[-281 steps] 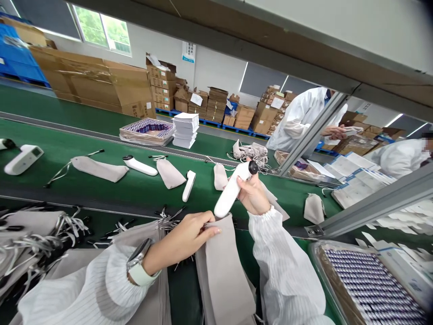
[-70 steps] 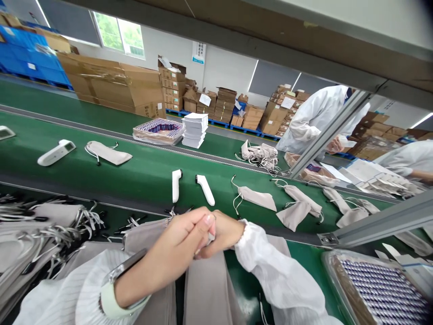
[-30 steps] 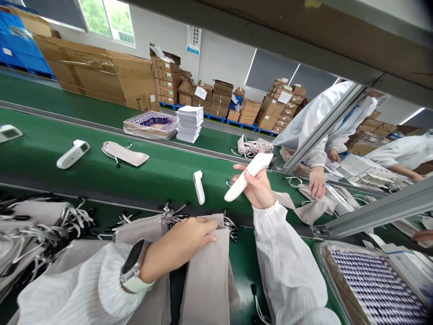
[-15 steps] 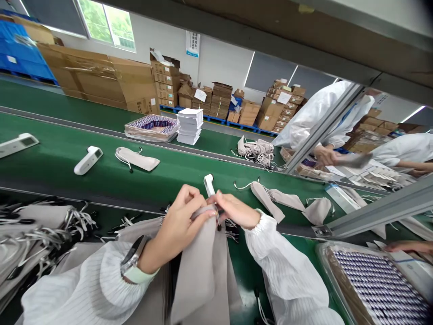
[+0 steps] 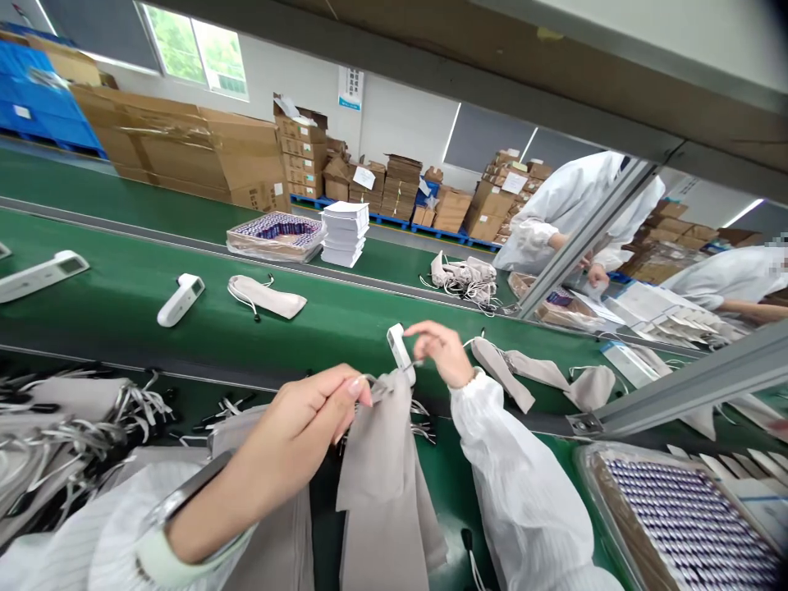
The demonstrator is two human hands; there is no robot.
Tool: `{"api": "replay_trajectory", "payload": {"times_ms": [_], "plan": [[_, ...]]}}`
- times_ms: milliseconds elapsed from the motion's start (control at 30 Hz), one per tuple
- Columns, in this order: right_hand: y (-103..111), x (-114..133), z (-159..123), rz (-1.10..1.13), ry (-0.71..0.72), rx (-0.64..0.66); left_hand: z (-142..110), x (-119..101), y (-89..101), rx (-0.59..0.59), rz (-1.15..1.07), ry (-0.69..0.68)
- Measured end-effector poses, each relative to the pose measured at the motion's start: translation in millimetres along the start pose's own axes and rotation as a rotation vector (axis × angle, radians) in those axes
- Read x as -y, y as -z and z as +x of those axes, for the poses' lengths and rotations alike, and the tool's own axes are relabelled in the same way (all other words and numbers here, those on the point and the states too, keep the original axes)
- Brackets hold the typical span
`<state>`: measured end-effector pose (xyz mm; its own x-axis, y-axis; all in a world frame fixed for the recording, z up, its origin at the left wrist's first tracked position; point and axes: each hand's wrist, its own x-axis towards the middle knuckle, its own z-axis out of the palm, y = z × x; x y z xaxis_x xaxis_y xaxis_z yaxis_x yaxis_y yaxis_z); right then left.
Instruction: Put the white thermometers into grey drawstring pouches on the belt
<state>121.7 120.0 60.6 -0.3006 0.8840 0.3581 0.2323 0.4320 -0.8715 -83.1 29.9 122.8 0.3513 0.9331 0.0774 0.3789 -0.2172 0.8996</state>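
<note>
My left hand (image 5: 323, 410) is closed in a pinch at the gathered top of a light grey drawstring pouch (image 5: 378, 460), which hangs down over more pouches. My right hand (image 5: 446, 355) is off the pouch, its fingers apart and partly curled. Its index fingertip is at the head of a white handheld thermometer (image 5: 399, 346) with a small dark screen; I cannot tell whether they touch. The thermometer's lower end is behind the pouch's top. To the left on the green belt lie another white thermometer (image 5: 180, 301) and a grey pouch (image 5: 268, 297).
Heaps of pouches with white cords (image 5: 80, 427) lie at left. A tray of purple-and-white batteries (image 5: 683, 517) sits at lower right. A slanted metal post (image 5: 579, 246) stands at right. Co-workers in white stand beyond it. More pouches (image 5: 501, 373) lie on the belt.
Both hands were together at the pouch's opening. My right hand has moved up and right to the thermometer; my left has shifted left, still pinching the pouch. Things on the belt have slid right.
</note>
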Motion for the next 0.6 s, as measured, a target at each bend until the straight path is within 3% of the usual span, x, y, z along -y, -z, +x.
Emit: {"api": "replay_trajectory", "payload": {"times_ms": [67, 100, 133, 200, 300, 333, 400, 467, 500, 600], "plan": [[-24, 14, -8, 0.188, 0.013, 0.328, 4, 4, -7.1, -0.083, -0.050, -0.039], [-34, 20, -11, 0.237, 0.030, 0.405, 7, 6, -9.7, -0.082, -0.051, -0.061], [-40, 23, -12, 0.252, 0.047, 0.397, 10, 8, -11.5, -0.066, -0.034, -0.086], [-34, 22, -8, 0.210, 0.051, 0.161, 15, 14, -14.1, -0.052, 0.056, -0.143], [16, 9, 3, -0.020, -0.020, -0.544, 26, 30, -20.1, -0.038, 0.275, -0.227], [37, 2, 7, -0.158, -0.067, -0.768, 29, 37, -23.4, 0.030, 0.352, -0.247], [71, -11, 10, -0.464, -0.271, -0.937, 34, 50, -31.8, 0.225, 0.497, -0.269], [87, -26, 8, -0.734, -0.513, -0.820, 35, 57, -40.1, 0.352, 0.620, -0.268], [85, -33, 7, -0.836, -0.602, -0.727, 34, 59, -43.5, 0.360, 0.669, -0.266], [56, -55, 4, -1.049, -0.596, -0.544, 26, 58, -50.3, 0.338, 0.768, -0.271]]}}
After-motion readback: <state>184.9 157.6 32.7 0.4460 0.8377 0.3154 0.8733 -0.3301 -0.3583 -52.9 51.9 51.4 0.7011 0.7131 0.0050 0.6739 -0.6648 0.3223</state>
